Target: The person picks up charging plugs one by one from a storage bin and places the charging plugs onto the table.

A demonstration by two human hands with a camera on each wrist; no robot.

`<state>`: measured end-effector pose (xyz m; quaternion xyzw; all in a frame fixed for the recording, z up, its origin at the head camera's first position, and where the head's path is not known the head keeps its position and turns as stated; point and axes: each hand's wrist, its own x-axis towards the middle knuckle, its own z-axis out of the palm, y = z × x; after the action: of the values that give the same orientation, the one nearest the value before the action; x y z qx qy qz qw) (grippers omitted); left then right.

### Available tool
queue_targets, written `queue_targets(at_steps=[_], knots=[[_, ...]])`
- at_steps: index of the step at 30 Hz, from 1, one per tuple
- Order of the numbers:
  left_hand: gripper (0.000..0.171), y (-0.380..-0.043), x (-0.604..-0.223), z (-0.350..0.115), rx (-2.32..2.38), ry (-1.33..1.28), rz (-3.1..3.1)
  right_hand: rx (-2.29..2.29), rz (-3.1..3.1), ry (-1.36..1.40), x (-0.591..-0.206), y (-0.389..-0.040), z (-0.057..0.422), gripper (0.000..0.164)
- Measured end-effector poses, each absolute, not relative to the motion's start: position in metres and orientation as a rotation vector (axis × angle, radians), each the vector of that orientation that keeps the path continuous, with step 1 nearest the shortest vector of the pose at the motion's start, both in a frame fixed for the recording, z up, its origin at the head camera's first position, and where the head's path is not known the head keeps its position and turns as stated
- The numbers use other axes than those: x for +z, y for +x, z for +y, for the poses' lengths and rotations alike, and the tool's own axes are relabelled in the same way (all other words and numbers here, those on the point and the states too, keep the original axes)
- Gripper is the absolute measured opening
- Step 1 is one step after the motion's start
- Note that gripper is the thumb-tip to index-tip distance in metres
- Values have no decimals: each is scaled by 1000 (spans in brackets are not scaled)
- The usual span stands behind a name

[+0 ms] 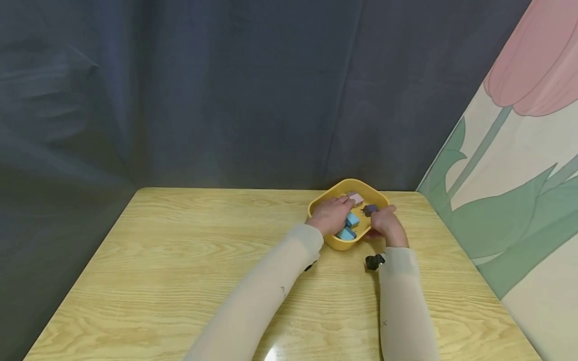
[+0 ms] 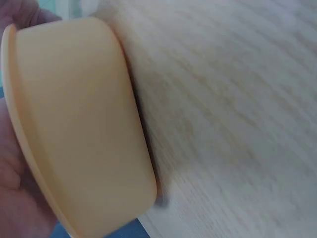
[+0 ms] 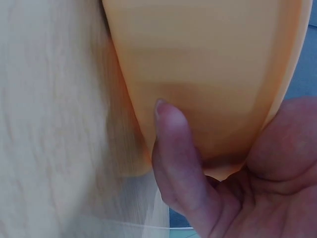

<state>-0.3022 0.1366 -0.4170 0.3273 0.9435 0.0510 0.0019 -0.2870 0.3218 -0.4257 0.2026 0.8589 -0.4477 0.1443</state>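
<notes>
A yellow plastic bin [image 1: 336, 245] stands at the back right of the table. My left hand [image 1: 331, 215] reaches over its left rim, fingertips at the pink block [image 1: 355, 198]; whether they pinch anything is hidden. Beneath and beside that hand lie light blue blocks [image 1: 346, 234] with darker sides and thin prongs. A dark navy block [image 1: 370, 209] with thin prongs lies on the right, next to my right hand [image 1: 386, 224]. The right hand grips the bin's right corner. In the right wrist view its thumb [image 3: 176, 144] lies along the outer wall.
The light wooden table [image 1: 180, 260] runs out to the left and front of the bin. A dark curtain [image 1: 248, 100] hangs right behind its back edge, and a flower-patterned wall [image 1: 510, 200] borders the right side. A black wrist device [image 1: 375, 261] sits by the right cuff.
</notes>
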Motion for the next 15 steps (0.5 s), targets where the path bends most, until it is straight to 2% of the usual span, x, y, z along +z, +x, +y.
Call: queue_targets(at_steps=[5,15], knots=[[51,-299,-421,142,140,1068,2970,-1266,2475,582,-427,-288,321,75],[39,-295,-424,141,222,984,2923,-1223,2485,573,-426,-288,318,77]])
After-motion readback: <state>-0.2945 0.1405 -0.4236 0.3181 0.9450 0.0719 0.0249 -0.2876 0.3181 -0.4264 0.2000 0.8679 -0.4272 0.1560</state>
